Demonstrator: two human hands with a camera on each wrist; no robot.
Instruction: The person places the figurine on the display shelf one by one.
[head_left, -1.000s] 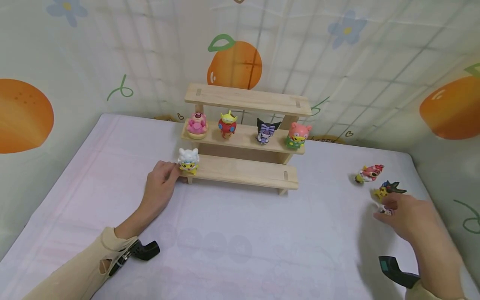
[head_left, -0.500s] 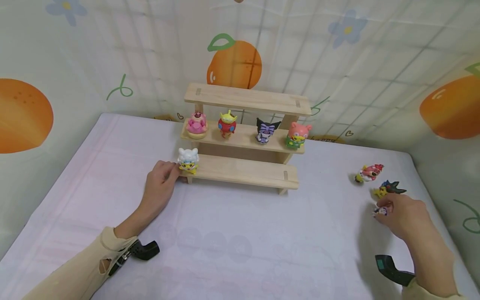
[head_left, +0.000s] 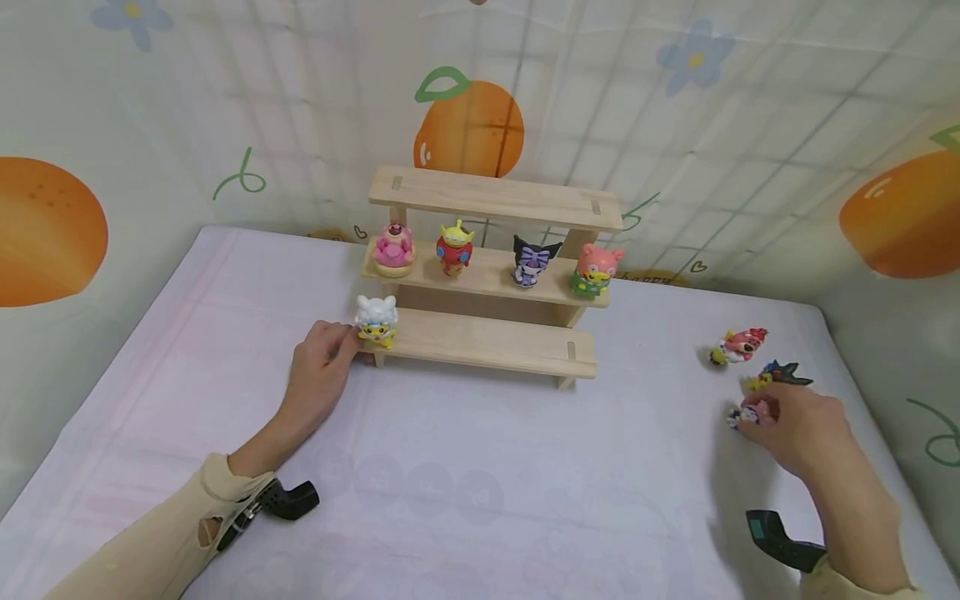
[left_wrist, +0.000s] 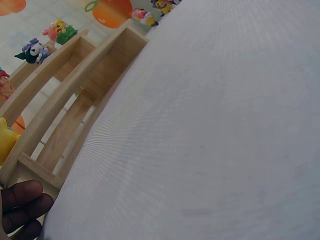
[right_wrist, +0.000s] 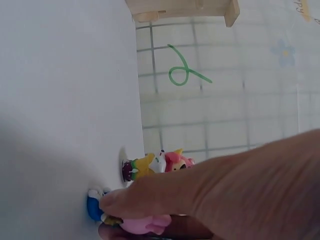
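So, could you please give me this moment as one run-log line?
left hand: touches white-hooded figure on bottom shelf | right hand: pinches small figure on tablecloth

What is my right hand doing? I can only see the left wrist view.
Observer: The right hand pinches a small pink and blue figure at the right side of the table.
Operator: Are any other figures near it?
Observer: Two lie just beyond it: a red figure and a yellow and black figure.
Operator: What's the yellow thing by my left fingers?
Observer: A yellow figure with a white hood, standing on the left end of the bottom shelf. The left hand rests right beside it.
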